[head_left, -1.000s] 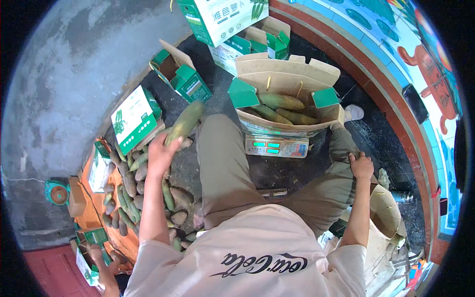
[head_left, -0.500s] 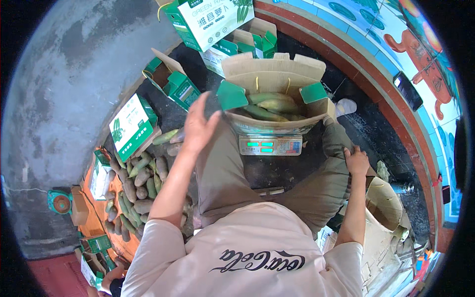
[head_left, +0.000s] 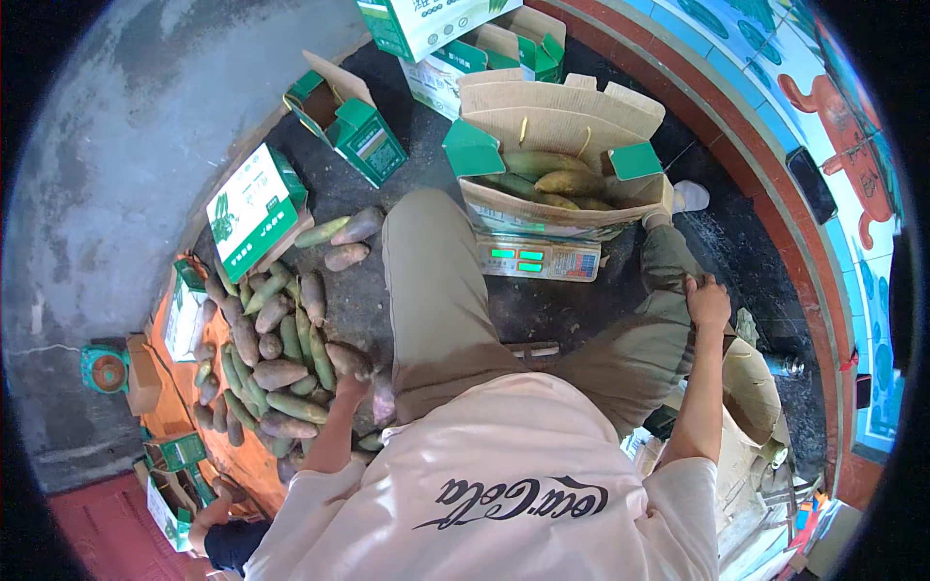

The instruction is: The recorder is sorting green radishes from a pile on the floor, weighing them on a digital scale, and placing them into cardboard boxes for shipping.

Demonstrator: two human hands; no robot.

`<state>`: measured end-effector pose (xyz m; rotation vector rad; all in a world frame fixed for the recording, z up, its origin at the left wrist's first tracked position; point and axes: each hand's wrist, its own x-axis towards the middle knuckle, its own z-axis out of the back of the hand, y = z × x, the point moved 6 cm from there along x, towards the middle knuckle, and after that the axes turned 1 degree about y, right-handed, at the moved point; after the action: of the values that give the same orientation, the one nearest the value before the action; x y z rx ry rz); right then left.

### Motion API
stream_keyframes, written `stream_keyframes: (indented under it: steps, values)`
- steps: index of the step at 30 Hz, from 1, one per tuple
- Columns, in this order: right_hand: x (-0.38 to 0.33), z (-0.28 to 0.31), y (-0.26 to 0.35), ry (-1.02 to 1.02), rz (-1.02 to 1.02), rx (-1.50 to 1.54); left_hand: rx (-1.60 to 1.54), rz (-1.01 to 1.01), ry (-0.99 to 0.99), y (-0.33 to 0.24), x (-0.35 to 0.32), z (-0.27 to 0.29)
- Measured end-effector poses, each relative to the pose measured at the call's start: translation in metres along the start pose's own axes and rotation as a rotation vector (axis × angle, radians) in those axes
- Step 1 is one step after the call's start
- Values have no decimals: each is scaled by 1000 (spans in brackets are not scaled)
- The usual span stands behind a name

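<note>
My left hand (head_left: 353, 382) is down at the near right side of a floor pile of long radishes (head_left: 281, 373), some green, some purplish brown. It touches a brownish radish (head_left: 345, 358); its fingers are hidden there. My right hand (head_left: 708, 302) rests on my right knee, holding nothing, its fingers laid over the trouser cloth. Between my legs, an open carton (head_left: 552, 221) with raised flaps holds several radishes (head_left: 557, 174). Underneath it is a digital scale (head_left: 539, 258) with lit green displays.
Beyond the pile lie a white-and-green carton (head_left: 254, 208) and an open green carton (head_left: 363, 136). More cartons (head_left: 436, 77) are stacked at the back. Torn cardboard (head_left: 751, 387) lies to my right, beside the tiled wall. Another person's hand (head_left: 221, 499) is at a carton, lower left.
My left hand has swung from beside the carton on the scale down and left to the radish pile. My right hand stays on the knee. The view has shifted slightly.
</note>
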<state>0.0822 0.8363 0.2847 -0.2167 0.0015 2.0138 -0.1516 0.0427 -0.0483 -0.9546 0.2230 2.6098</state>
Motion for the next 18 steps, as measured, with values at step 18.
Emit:
stream_keyframes:
  steps: [18]
  values:
    - [-16,11,0,-25,-63,-136,-594,300,-19,-103,-86,34]
